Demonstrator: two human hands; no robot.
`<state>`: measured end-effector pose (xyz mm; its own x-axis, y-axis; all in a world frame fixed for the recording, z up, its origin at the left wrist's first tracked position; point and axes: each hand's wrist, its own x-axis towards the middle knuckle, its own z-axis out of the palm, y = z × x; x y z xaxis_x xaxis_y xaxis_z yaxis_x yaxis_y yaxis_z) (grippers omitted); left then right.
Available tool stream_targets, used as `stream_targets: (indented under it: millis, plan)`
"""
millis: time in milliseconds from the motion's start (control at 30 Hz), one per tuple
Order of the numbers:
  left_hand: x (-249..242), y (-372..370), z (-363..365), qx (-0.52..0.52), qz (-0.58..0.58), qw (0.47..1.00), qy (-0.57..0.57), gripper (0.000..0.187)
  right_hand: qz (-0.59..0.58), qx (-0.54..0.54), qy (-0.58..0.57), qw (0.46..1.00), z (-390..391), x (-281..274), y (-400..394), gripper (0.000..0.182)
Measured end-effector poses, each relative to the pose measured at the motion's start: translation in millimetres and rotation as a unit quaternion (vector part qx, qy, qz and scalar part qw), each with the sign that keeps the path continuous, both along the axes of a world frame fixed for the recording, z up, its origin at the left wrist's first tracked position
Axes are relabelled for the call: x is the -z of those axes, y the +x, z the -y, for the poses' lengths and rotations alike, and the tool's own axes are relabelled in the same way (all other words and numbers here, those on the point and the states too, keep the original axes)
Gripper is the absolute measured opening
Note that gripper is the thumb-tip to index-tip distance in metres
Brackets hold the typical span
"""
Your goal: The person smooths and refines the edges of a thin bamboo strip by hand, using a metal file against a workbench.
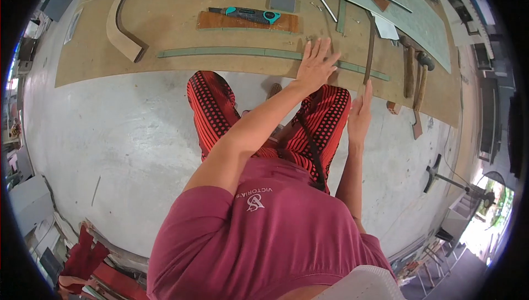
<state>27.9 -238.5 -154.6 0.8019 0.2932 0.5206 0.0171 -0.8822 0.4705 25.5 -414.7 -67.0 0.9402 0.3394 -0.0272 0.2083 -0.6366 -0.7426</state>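
My left hand (317, 68) lies palm down with spread fingers across a long thin green strip (231, 51) near the bench's front edge. It holds nothing. To the right, my right hand (359, 113) is at the front edge, with its fingers closed round the near end of a long dark narrow strip (371, 46). That strip points away from me and crosses the green strip. Beyond the green strip, a black and teal hand tool (250, 15) rests on a brown wooden piece (209, 21).
Hammers (423, 79) lie at the right of the brown bench (171, 2). A curved frame piece (114, 27) is at the left. Green sheets (424, 32) and offcuts cover the back right. A black stand (432, 173) is on the floor at the right.
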Motion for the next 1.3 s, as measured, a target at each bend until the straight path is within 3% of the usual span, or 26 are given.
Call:
stream_targets:
  millis: [100,167,233,333,367,400,467,733,1067,1133,1300]
  plan:
    - [-19.8,-31.4,-26.3,-0.037,0.077,0.994,-0.071,0.050,-0.045,0.000,-0.012,0.999,27.0,6.4,-17.2,0.052]
    - [-27.5,-68.3,-60.9,-0.094,0.023,0.995,-0.016,0.054,-0.063,-0.002,-0.015,0.998,50.0,30.9,-35.4,0.052]
    - [-9.6,-96.7,-100.1,-0.110,0.055,0.990,0.063,0.047,0.023,-0.023,-0.061,0.998,68.4,54.3,-52.8,0.052]
    - [-1.4,-120.1,-118.1,-0.103,-0.014,0.994,0.044,0.038,-0.029,-0.045,-0.028,0.998,64.9,50.4,-83.6,0.051]
    - [-0.9,-118.0,-115.4,-0.101,-0.012,0.994,0.043,0.038,-0.104,-0.034,0.001,0.994,59.4,46.1,-89.8,0.051]
    - [-2.2,-113.5,-109.6,-0.117,-0.011,0.993,0.033,0.032,-0.101,-0.030,0.001,0.994,53.9,44.7,-93.9,0.051]
    - [-4.2,-100.6,-94.4,-0.129,-0.005,0.991,0.021,0.026,-0.014,-0.094,0.019,0.995,42.9,42.5,-96.8,0.050]
    - [-0.3,-78.0,-66.5,-0.153,-0.001,0.988,-0.019,0.029,0.014,-0.081,-0.027,0.996,24.4,33.9,-78.5,0.041]
    - [1.7,-78.6,-66.0,-0.155,0.010,0.988,-0.010,0.030,0.035,-0.120,-0.002,0.992,9.3,36.2,-53.5,0.046]
    - [2.2,-78.6,-66.7,-0.158,0.025,0.987,-0.007,0.030,0.035,-0.100,-0.063,0.992,0.3,38.0,-43.6,0.047]
    - [2.8,-77.6,-66.9,-0.167,0.017,0.986,-0.011,0.030,0.047,-0.117,-0.038,0.991,22.7,44.2,-67.4,0.047]
